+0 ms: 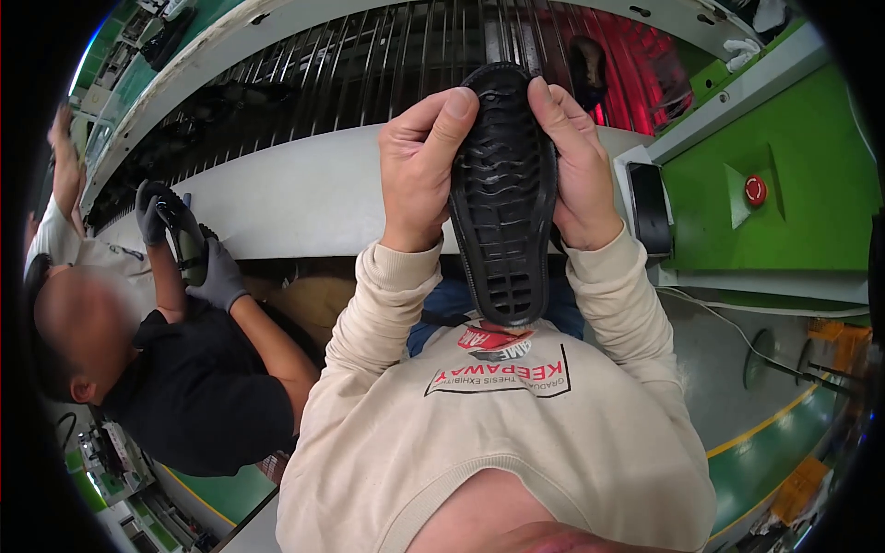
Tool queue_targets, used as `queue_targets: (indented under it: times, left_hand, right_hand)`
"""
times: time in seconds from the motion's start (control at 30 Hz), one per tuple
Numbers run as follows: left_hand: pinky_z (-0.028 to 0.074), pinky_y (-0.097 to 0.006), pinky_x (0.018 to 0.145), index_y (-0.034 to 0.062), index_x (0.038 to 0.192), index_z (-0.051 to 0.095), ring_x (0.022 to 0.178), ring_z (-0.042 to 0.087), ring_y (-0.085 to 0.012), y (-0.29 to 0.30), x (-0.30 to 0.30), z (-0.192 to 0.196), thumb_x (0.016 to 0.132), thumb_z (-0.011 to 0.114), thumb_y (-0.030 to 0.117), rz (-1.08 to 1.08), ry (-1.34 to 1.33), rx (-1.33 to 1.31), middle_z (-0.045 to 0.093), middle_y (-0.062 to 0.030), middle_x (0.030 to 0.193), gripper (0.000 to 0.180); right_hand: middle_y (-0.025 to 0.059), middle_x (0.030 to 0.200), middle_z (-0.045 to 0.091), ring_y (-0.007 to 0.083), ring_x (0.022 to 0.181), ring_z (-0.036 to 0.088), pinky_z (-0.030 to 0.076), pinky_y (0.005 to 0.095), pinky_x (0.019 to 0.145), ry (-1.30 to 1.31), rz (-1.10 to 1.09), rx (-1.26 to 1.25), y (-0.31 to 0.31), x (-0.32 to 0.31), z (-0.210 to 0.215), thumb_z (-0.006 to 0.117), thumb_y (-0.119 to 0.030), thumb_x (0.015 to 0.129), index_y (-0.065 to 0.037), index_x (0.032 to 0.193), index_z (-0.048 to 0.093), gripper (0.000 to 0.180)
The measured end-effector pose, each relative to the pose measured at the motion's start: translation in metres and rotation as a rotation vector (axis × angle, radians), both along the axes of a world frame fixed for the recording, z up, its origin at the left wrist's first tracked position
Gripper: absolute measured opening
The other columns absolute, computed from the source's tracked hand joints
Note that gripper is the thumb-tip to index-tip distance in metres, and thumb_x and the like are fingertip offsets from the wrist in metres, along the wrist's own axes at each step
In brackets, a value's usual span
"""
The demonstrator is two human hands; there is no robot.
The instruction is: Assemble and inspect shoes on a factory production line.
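A black shoe sole [502, 198] with a raised rim and ribbed inner face is held up lengthwise in front of my chest. My left hand [424, 161] grips its left edge near the far, broader end, thumb laid along the rim. On the opposite edge my right hand [576, 152] holds it the same way, thumb near the far tip. The heel end with its grid of small cells points toward me. The fingers of both hands are mostly hidden behind the sole.
A roller conveyor [369, 69] with a white edge [295, 212] runs ahead; dark shoe parts [230, 97] lie on it, one shoe [587, 69] near red light. A green machine [793, 175] with a red button [755, 190] stands right, a phone [650, 207] beside it. A gloved co-worker [203, 378] handles a sole at left.
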State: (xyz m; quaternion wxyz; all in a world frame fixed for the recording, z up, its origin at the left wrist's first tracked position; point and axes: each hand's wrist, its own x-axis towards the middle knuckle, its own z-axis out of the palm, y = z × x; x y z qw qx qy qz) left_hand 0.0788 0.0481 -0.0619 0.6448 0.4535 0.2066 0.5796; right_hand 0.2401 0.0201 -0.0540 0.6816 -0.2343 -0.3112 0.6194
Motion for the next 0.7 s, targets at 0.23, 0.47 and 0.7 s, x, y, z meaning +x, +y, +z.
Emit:
queue_targets:
  times: [0.23, 0.47, 0.7]
  left_hand:
    - [0.055, -0.021, 0.075, -0.0048, 0.116, 0.080, 0.083, 0.069, -0.0057, 0.019, 0.015, -0.026, 0.107, 0.078, 0.024, 0.088, 0.058, -0.068, 0.079, -0.0027, 0.095, 0.031]
    - [0.043, -0.016, 0.065, -0.0030, 0.109, 0.079, 0.069, 0.055, 0.0006, 0.071, -0.022, -0.097, 0.103, 0.083, 0.025, 0.396, 0.361, -0.074, 0.070, 0.0063, 0.079, 0.029]
    - [0.054, -0.044, 0.105, -0.0046, 0.141, 0.063, 0.118, 0.068, -0.0367, 0.083, -0.034, -0.135, 0.095, 0.085, 0.041, 0.781, 0.914, 0.381, 0.067, -0.0229, 0.132, 0.068]
  right_hand:
    - [0.0026, 0.098, 0.079, 0.0086, 0.086, 0.073, 0.058, 0.0229, 0.081, -0.454, -0.256, 0.022, 0.002, 0.024, -0.014, 0.072, -0.026, 0.111, -0.003, 0.117, 0.076, 0.024]
    - [0.0247, 0.132, 0.072, 0.0345, 0.111, 0.075, 0.060, 0.0418, 0.093, -1.620, -0.262, -0.071, -0.038, 0.087, -0.078, 0.092, -0.053, 0.083, -0.005, 0.154, 0.059, 0.092]
    - [0.0246, 0.133, 0.075, 0.0259, 0.121, 0.072, 0.054, 0.0381, 0.107, -1.259, -0.047, -0.180, -0.047, 0.086, -0.082, 0.083, -0.023, 0.097, 0.005, 0.150, 0.060, 0.065]
